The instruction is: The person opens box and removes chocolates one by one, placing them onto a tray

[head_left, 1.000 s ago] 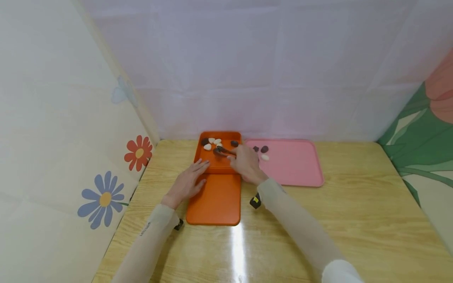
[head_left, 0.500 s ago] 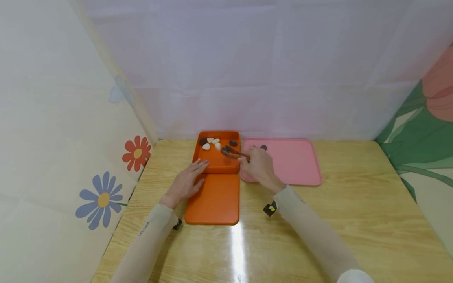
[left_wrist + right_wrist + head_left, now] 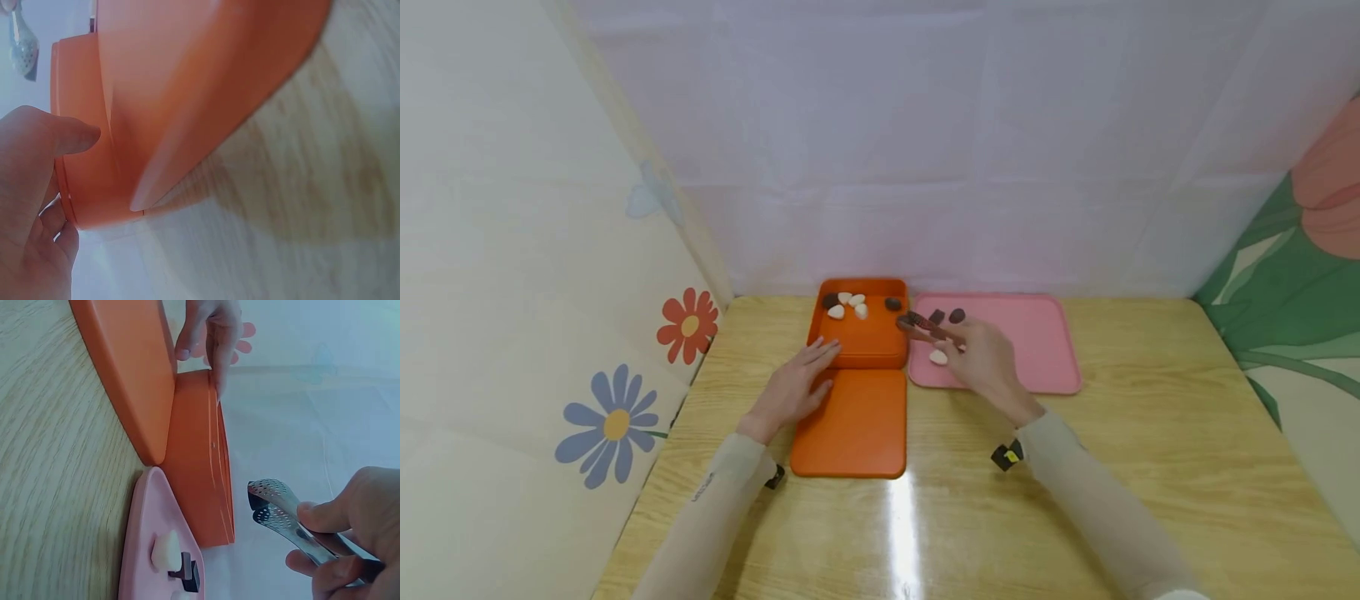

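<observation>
The left hand (image 3: 792, 389) and right hand (image 3: 988, 360) are bare. The person wears long, pale beige-grey sleeves (image 3: 1097, 492), with small dark lettering (image 3: 703, 487) near the left cuff (image 3: 742, 454). Each cuff has a small black box (image 3: 776, 477), the right one bearing a yellow patch (image 3: 1013, 456).

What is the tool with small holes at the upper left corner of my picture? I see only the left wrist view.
Observer: In the right wrist view it is a pair of tongs, held in the right hand.
Operator: Thank you. Above what is this hand, please?
Observer: The head view shows it above the pink tray, which lies to the right of the orange box.
Operator: I see only the outside of the orange box. What is inside, please?
Observer: White pieces and dark pieces lie in it, toward its far side.
</observation>
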`<state>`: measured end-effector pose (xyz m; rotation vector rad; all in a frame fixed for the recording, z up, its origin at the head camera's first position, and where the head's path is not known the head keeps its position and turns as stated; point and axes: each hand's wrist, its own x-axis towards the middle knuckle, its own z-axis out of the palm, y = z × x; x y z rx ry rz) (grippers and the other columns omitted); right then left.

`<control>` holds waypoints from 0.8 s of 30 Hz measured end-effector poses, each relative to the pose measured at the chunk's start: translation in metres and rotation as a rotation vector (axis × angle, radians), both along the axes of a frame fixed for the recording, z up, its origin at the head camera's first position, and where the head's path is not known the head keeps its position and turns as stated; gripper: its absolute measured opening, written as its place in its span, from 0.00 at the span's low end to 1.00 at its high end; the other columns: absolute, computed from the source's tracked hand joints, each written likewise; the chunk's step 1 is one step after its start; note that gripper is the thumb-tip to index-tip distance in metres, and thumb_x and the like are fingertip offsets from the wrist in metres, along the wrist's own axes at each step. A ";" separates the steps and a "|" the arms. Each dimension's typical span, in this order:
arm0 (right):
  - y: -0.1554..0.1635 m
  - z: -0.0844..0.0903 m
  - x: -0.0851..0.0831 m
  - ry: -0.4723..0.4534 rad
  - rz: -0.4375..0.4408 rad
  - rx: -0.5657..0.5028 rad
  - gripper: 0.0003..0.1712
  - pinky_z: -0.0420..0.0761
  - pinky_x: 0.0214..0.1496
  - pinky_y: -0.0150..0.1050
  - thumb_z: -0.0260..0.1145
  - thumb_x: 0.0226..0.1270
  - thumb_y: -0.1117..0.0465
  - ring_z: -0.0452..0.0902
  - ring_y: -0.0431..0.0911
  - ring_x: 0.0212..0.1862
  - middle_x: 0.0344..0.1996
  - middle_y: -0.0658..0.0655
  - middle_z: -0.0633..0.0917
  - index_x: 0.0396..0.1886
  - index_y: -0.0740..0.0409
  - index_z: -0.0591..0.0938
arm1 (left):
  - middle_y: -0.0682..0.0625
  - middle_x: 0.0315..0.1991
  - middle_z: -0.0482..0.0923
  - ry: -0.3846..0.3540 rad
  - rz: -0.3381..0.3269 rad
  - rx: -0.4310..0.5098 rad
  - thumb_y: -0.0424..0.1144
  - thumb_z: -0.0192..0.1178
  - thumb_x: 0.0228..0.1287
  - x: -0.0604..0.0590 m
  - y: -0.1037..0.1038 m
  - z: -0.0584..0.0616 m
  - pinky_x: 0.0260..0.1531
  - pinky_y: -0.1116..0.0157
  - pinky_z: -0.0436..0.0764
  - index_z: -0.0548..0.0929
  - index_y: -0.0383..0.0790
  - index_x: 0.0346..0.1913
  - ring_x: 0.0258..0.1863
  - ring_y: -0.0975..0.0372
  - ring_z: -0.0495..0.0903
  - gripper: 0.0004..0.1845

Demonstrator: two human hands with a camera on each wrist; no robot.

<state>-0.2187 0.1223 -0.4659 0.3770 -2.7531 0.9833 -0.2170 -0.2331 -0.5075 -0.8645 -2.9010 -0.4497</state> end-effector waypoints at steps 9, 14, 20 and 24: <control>0.023 -0.002 0.007 0.024 -0.027 -0.025 0.15 0.75 0.19 0.36 0.76 0.71 0.52 0.75 0.44 0.24 0.30 0.53 0.87 0.51 0.55 0.93 | 0.43 0.81 0.68 -0.005 0.011 0.000 0.35 0.68 0.74 0.001 0.000 -0.001 0.78 0.43 0.68 0.69 0.37 0.81 0.82 0.45 0.62 0.35; 0.033 -0.003 0.009 0.060 -0.045 -0.027 0.14 0.75 0.19 0.37 0.76 0.70 0.53 0.77 0.44 0.25 0.30 0.53 0.87 0.51 0.53 0.94 | 0.43 0.81 0.68 0.002 0.011 0.006 0.34 0.68 0.74 0.001 0.000 0.000 0.78 0.43 0.67 0.70 0.37 0.80 0.82 0.45 0.63 0.35; 0.042 -0.007 0.012 0.080 -0.044 -0.020 0.14 0.75 0.20 0.37 0.76 0.70 0.54 0.76 0.45 0.25 0.29 0.54 0.87 0.49 0.56 0.94 | 0.43 0.81 0.68 -0.006 0.016 -0.004 0.35 0.68 0.74 0.001 0.000 0.001 0.79 0.44 0.67 0.69 0.37 0.81 0.83 0.46 0.62 0.35; 0.049 -0.011 0.016 0.044 -0.052 -0.020 0.15 0.73 0.19 0.36 0.77 0.70 0.55 0.74 0.45 0.25 0.29 0.54 0.85 0.49 0.59 0.94 | 0.43 0.81 0.68 -0.008 0.015 -0.004 0.35 0.68 0.74 0.001 0.000 0.000 0.79 0.44 0.67 0.69 0.37 0.81 0.83 0.46 0.62 0.35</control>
